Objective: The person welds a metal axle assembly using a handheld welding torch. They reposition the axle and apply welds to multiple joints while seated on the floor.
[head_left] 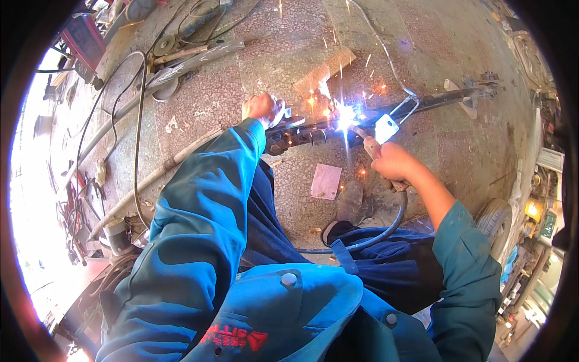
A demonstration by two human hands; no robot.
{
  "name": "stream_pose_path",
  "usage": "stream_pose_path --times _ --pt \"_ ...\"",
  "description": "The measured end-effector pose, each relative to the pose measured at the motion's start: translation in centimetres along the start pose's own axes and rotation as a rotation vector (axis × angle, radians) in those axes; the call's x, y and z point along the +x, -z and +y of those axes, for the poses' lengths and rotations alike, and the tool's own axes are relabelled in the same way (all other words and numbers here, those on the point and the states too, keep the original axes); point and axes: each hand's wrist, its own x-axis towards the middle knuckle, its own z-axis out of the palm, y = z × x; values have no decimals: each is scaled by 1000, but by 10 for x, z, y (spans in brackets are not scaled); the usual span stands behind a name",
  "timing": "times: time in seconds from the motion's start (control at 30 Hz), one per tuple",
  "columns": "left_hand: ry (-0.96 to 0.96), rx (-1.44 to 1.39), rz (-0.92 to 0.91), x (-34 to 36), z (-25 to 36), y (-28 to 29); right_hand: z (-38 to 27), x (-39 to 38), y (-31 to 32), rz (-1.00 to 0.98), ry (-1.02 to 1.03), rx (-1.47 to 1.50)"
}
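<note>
A speckled reddish-grey stone floor point(446, 48) spreads beyond both long sides of a narrow dark metal frame point(316, 136), towards a black rubber tyre point(494, 223) near the right rim. The right hand point(395, 164) has its fingers closed around a tan welding handle point(372, 148) trailing a smooth dark cable point(395, 223), its tip at a glaring blue-white arc point(347, 116) on the frame. The left hand point(263, 108) curls its fingers at the frame's left end; whether they grip it, I cannot tell. A flat pinkish rectangular plate point(326, 181) lies nearer the person.

The speckled floor point(434, 42) is reddish and grey — with white glare point(42, 211) leftward.
</note>
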Motion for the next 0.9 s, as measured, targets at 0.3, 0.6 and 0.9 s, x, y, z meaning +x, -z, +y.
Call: stream_pose_path --times 0.3,0.6,0.9 --pt "61 -15 -8 2 7 1 12 9 -2 17 -28 71" --pt "-6 -18 72 -7 7 5 1 2 2 -18 -1 8" --pt "4 20 51 -3 7 4 7 10 -6 19 -4 69"
